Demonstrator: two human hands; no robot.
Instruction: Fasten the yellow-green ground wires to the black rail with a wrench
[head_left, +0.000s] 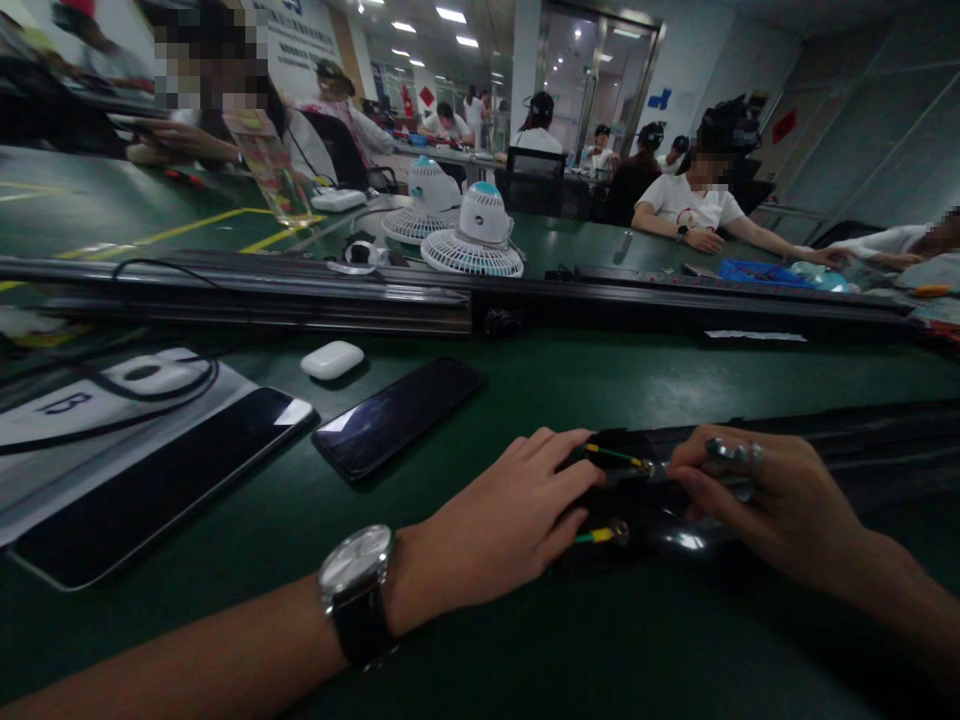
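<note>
Several details are hard to make out. The right hand [780, 500] covers most of a slim tool [660, 468]; only a short metallic end shows ahead of the fingertips, so its type cannot be told. The left hand [495, 515] hides the near ends of two green-and-yellow wires. The edges of the black part [697, 540] merge with the dark green table [540, 370], and both forearms are cut off by the frame, at lower left and lower right.

Grip, right hand: thumb and forefinger are pressed close together — pinching the slim tool. Its exposed end points left, at the upper screw [647, 467]; whether it makes contact cannot be told.

Grip, left hand: fingers are slightly apart and curved over the left end of the black part. Whether the fingertips pinch a wire cannot be told.

Position: the black part lies at the lower right of the frame, beneath both hands, and runs toward the right edge. The upper wire [615, 456] ends at the upper screw, between the hands. The lower wire [594, 537] ends at the lower screw [619, 532], just beside the left fingertips — below the right hand's pinch in the frame.
</note>
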